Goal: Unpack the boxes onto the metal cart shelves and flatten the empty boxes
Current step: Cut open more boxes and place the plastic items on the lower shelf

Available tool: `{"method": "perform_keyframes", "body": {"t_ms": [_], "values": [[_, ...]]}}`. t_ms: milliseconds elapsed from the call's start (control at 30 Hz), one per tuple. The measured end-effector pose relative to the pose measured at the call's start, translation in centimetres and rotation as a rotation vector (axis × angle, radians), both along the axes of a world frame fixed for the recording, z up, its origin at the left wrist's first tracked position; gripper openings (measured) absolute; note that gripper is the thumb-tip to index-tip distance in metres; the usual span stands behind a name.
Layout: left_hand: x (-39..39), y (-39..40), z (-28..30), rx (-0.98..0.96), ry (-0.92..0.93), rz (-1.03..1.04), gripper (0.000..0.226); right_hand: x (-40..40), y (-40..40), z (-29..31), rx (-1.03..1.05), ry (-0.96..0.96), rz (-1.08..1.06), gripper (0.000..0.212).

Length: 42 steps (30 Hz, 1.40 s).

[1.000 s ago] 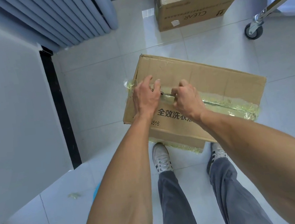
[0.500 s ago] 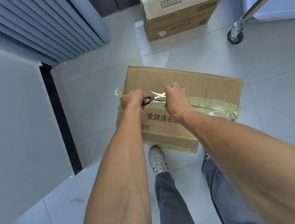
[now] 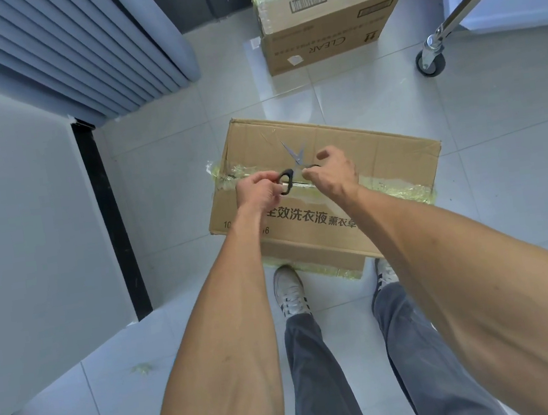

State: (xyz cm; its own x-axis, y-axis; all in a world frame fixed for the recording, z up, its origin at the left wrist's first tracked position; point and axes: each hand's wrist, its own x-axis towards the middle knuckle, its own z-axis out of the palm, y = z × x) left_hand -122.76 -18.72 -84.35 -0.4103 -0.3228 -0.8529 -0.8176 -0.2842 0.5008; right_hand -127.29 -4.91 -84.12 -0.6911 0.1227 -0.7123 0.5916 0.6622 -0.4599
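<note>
Cardboard box (image 3: pixel 330 172) at your feet remains taped; your left hand (image 3: pixel 258 188) and right hand (image 3: pixel 331 169) each grip a handle of scissors (image 3: pixel 294 161) above it, blades spread. Nothing unpacked yet.

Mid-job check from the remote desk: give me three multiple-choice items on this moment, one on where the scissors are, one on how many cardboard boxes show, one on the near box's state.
1. Where are the scissors?
A. lying on the floor
B. held in both hands above the near box
C. on the cart

2. How many cardboard boxes show?
A. one
B. two
C. four

3. What state is the near box in?
A. taped along the seam
B. flaps open
C. flattened

Answers: 1 B, the left hand grips one black loop and the right hand the other, blades spread. 2 B, the near box and the far box. 3 A, yellowish tape covers the seam.
</note>
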Motion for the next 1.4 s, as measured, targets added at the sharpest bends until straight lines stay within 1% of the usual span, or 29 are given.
{"method": "perform_keyframes", "body": {"t_ms": [67, 100, 167, 200, 233, 300, 333, 367, 400, 467, 533, 633, 700, 800, 900, 1033, 1167, 1233, 1267, 1333, 1400], "values": [[0.9, 0.3, -0.2, 0.013, 0.005, -0.155, 0.023, 0.4, 0.2, -0.2, -0.029, -0.007, -0.012, 0.048], [1.2, 0.4, -0.3, 0.031, 0.008, -0.198, 0.021, 0.6, 0.3, -0.3, -0.033, -0.009, -0.002, 0.045], [1.6, 0.8, -0.6, -0.006, 0.032, -0.201, 0.018, 0.8, 0.3, -0.5, -0.019, -0.005, 0.012, 0.036], [1.8, 0.8, -0.8, -0.091, 0.04, -0.184, 0.019, 0.9, 0.4, -0.5, -0.011, -0.009, 0.012, 0.033], [1.9, 0.8, -1.0, -0.235, 0.02, -0.189, 0.021, 1.0, 0.5, -0.6, -0.003, -0.019, 0.015, 0.031], [2.5, 0.4, -1.2, -0.614, -0.117, -0.275, 0.029, 1.1, 0.8, -0.9, 0.008, -0.04, 0.065, 0.03], [2.9, 0.0, -1.4, -0.743, -0.2, -0.321, 0.033, 1.2, 0.9, -1.1, 0.006, -0.049, 0.112, 0.028], [3.2, -0.4, -1.5, -0.804, -0.274, -0.362, 0.038, 1.1, 1.1, -1.3, -0.005, -0.061, 0.151, 0.025], [3.5, -0.8, -1.7, -0.81, -0.336, -0.39, 0.042, 1.1, 1.0, -1.6, -0.027, -0.084, 0.172, 0.022], [3.7, -1.5, -2.0, -0.75, -0.426, -0.412, 0.053, 1.0, 0.9, -2.1, -0.097, -0.152, 0.158, 0.022], [3.9, -1.9, -2.6, -0.711, -0.462, -0.405, 0.06, 1.0, 0.7, -2.9, -0.166, -0.196, 0.102, 0.023], [3.3, -2.5, -3.9, -0.696, -0.481, -0.379, 0.061, 0.9, 0.9, -3.9, -0.208, -0.193, 0.016, 0.023], [2.7, -2.9, -5.1, -0.696, -0.487, -0.385, 0.062, 1.1, 1.5, -4.4, -0.241, -0.191, 0.039, 0.021], [2.5, -2.7, -6.0, -0.689, -0.513, -0.451, 0.069, 2.4, 2.0, -4.4, -0.244, -0.168, 0.152, 0.018], [3.0, -2.3, -5.8, -0.698, -0.48, -0.491, 0.075, 2.9, 1.2, -3.8, -0.185, -0.119, 0.116, 0.018], [3.9, -2.6, -4.6, -0.699, -0.448, -0.509, 0.08, 2.6, -2.5, -2.9, -0.162, -0.153, 0.111, 0.027], [4.5, -2.2, -4.7, -0.723, -0.425, -0.498, 0.084, 2.8, -4.4, -3.9, -0.096, -0.154, 0.092, 0.022], [4.8, -2.3, -5.3, -0.75, -0.399, -0.465, 0.082, 2.3, -4.2, -4.6, -0.107, -0.196, 0.096, 0.021], [4.8, -2.3, -5.5, -0.764, -0.385, -0.448, 0.081, 1.9, -4.0, -5.0, -0.125, -0.223, 0.095, 0.023], [5.0, -2.2, -5.9, -0.803, -0.364, -0.428, 0.08, 1.0, -3.7, -5.7, -0.163, -0.263, 0.106, 0.039], [5.2, -2.1, -6.5, -0.836, -0.335, -0.392, 0.078, 0.2, -3.7, -6.2, -0.201, -0.274, 0.12, 0.046]]}}
